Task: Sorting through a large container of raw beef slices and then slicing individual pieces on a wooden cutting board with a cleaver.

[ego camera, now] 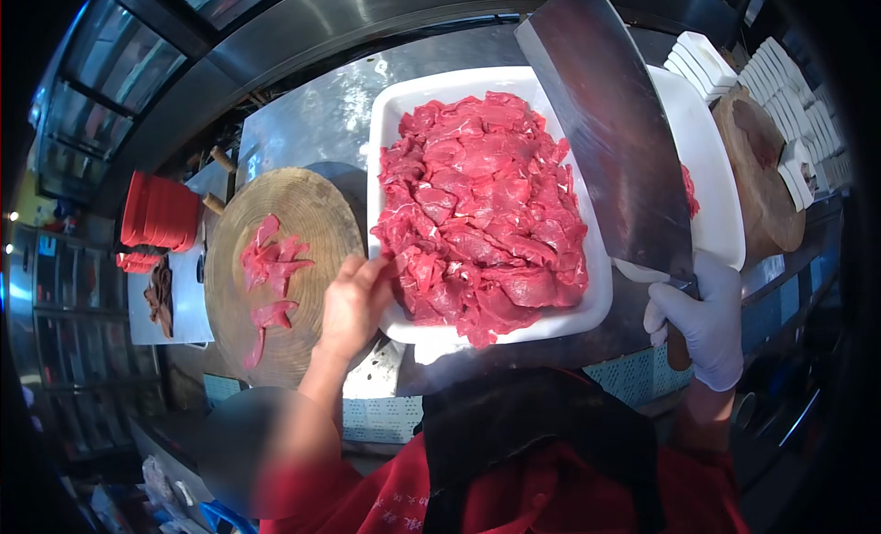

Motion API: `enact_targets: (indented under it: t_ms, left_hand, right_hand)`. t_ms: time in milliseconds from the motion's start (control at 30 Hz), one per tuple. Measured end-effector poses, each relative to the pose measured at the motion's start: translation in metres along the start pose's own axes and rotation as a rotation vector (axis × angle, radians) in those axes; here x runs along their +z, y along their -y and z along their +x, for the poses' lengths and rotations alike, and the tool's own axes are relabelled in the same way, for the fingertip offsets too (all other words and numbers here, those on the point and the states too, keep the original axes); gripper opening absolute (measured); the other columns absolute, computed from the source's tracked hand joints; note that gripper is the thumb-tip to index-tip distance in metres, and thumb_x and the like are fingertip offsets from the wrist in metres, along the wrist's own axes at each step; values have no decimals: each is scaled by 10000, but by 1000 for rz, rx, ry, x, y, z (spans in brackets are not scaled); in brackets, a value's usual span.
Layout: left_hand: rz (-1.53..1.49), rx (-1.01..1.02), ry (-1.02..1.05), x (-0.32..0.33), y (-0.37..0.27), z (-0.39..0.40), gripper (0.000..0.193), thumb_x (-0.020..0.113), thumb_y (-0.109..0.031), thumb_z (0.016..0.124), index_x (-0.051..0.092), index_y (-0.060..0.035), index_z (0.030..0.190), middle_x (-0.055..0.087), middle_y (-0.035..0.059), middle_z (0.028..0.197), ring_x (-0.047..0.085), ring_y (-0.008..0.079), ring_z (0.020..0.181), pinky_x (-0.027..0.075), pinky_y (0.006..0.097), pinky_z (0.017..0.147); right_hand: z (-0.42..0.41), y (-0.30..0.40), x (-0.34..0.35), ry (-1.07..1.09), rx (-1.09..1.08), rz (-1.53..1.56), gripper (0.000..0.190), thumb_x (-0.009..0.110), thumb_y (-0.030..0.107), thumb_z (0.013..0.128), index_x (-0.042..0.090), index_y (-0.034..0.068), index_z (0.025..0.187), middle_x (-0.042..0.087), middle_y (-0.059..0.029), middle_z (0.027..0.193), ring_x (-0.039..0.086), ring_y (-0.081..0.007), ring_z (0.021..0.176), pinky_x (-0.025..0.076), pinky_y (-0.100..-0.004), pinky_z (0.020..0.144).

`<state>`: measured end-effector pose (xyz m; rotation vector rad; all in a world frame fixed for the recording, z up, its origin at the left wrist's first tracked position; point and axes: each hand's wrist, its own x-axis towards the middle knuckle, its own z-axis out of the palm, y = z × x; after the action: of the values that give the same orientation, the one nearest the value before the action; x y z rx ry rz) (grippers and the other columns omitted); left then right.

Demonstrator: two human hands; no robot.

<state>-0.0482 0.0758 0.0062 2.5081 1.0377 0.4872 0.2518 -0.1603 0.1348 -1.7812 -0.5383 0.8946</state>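
My right hand [702,321], in a white glove, grips the handle of a large cleaver [612,128]; its broad blade stands up over the gap between two white plastic trays. The near tray [602,314] holds a heap of sliced raw red meat [482,210]. At this tray's left edge is my bare left hand [358,296], its fingertips against the meat; whether they pinch a slice cannot be told. To the left, several meat strips [275,259] lie on a round wooden chopping block [323,204]. The blade partly hides the second tray [723,183], where a bit of meat shows.
Stacked red containers [155,210] stand at the left, above a dark brown piece [160,296] on a white board [186,327]. At the right are another wooden block [771,210] and stacks of white trays [778,87]. A steel ledge [310,25] runs along the back.
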Motion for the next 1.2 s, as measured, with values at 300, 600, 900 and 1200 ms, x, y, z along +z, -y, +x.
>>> enact_targets:
  t_ms: [300,600,900,1200]
  left_hand:
    - [721,-89,-222,-43,30,33,299,667,-26,829,709,-54,1124,652,201,1140,604,351,1102,476,442,948]
    - [234,471,352,47,-67,100,299,775,-149,721,740,-76,1009,535,76,1003,497,274,1043,385,423,919]
    - [-257,268,596,18,-58,111,188,758,-71,783,681,-38,951,615,65,1055,566,198,990,440,338,859]
    - [-1477,-332,521,-22,-52,97,281,601,-82,971,594,-11,1243,694,114,1109,686,202,991,562,356,894]
  right_hand:
    - [14,-18,-26,-53,11,39,73,632,-2,853,583,-49,826,615,-103,605,578,-114,490,451,-242,476]
    - [34,-29,-43,-32,38,128,92,652,25,858,591,-43,845,612,-97,617,596,-112,514,459,-233,472]
    - [40,-35,-47,-30,37,101,126,657,33,846,634,-58,931,618,-76,634,591,-97,522,458,-227,473]
    - [29,-22,-38,24,72,54,104,652,45,845,634,-41,902,619,-78,623,586,-97,507,439,-228,455]
